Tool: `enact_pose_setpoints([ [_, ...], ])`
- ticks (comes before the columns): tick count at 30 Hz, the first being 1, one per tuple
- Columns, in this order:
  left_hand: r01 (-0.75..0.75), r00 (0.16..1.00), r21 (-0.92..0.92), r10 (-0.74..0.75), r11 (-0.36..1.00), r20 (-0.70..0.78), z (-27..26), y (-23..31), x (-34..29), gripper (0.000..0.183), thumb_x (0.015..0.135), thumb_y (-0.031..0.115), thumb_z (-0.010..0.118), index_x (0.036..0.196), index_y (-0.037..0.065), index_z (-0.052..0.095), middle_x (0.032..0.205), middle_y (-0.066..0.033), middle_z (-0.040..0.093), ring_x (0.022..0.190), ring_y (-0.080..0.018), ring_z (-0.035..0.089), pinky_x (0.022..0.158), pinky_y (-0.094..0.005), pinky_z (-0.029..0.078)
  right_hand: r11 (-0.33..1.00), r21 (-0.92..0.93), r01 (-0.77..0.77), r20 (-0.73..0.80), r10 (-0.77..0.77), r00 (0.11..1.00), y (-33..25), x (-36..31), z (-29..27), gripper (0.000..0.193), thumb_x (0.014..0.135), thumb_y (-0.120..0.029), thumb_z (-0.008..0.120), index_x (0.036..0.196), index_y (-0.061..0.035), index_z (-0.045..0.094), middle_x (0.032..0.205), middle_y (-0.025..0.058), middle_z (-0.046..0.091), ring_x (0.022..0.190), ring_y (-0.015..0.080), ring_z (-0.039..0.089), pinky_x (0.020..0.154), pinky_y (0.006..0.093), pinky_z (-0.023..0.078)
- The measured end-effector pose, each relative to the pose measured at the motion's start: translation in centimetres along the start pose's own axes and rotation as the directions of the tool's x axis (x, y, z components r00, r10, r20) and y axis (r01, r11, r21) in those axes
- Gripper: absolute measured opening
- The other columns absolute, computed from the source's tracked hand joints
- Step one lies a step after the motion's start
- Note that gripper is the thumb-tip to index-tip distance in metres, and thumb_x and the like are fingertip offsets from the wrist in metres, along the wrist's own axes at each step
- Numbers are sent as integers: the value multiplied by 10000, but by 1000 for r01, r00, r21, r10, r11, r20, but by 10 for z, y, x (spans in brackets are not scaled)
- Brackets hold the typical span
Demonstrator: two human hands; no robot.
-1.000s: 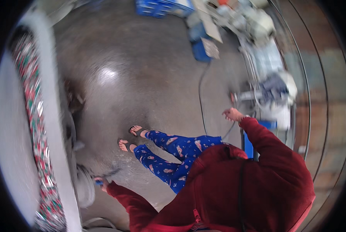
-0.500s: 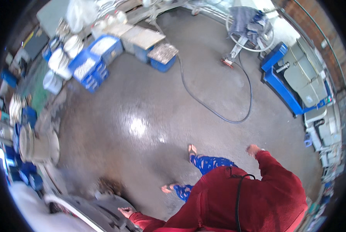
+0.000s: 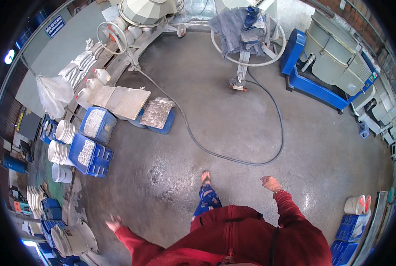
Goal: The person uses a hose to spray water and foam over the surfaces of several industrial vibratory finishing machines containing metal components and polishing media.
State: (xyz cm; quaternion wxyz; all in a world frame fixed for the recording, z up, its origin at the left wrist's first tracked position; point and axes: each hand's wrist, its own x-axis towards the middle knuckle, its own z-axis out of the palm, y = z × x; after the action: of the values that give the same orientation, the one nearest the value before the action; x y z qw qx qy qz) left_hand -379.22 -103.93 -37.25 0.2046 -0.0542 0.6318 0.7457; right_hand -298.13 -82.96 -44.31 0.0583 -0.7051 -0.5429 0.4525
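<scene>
My left hand (image 3: pixel 114 222) is held out at the lower left, away from my body, fingers apart and slightly blurred. It touches nothing; the closest thing to it is a white bucket-like tub (image 3: pixel 74 238) lying on its side. My right hand (image 3: pixel 271 183) hangs over the wet grey floor (image 3: pixel 233 186), right of centre. Its fingers are loosely bent with no object visible in them. Both arms wear red sleeves. One bare-looking foot (image 3: pixel 206 176) shows ahead of me below a blue patterned trouser leg.
A dark hose (image 3: pixel 215 154) loops across the floor ahead. Blue crates (image 3: pixel 102 162) of white pieces, stacked white buckets (image 3: pixel 60 153) and boards (image 3: pixel 127 101) line the left. A handwheel machine (image 3: pixel 240 71) stands ahead, a blue-framed machine (image 3: pixel 315 91) to its right. More blue crates (image 3: pixel 346 228) sit lower right.
My view has turned and shifted, with the hose and machines now nearer. The left hand has swung outward from my body. The right hand is still held forward; one foot is now out of sight.
</scene>
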Motion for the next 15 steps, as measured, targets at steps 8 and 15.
enact_pose_setpoints([
  [8, 165, 636, 68, -159, 984, 755, 655, 26, 0, 586, 888, 427, 326, 1362, 111, 186, 1408, -102, 219, 1271, -359, 189, 990, -470, 209, 733, 586, -345, -67, 468, 881, 124, 90, 18, 333, 788, -131, 505, 1112, -57, 522, 798, 140, 610, 568, 203, 561, 422, 305, 460],
  [15, 177, 53, 117, -128, 977, 990, 1061, -22, -182, 722, 899, 509, 269, 1376, 73, -55, 1409, -132, 228, 1301, -394, 96, 1056, -462, 79, 377, 725, -576, 87, 780, 620, -16, 97, 8, 269, 813, -211, 491, 1001, -37, 572, 730, 175, 603, 514, 245, 559, 422, 352, 463],
])
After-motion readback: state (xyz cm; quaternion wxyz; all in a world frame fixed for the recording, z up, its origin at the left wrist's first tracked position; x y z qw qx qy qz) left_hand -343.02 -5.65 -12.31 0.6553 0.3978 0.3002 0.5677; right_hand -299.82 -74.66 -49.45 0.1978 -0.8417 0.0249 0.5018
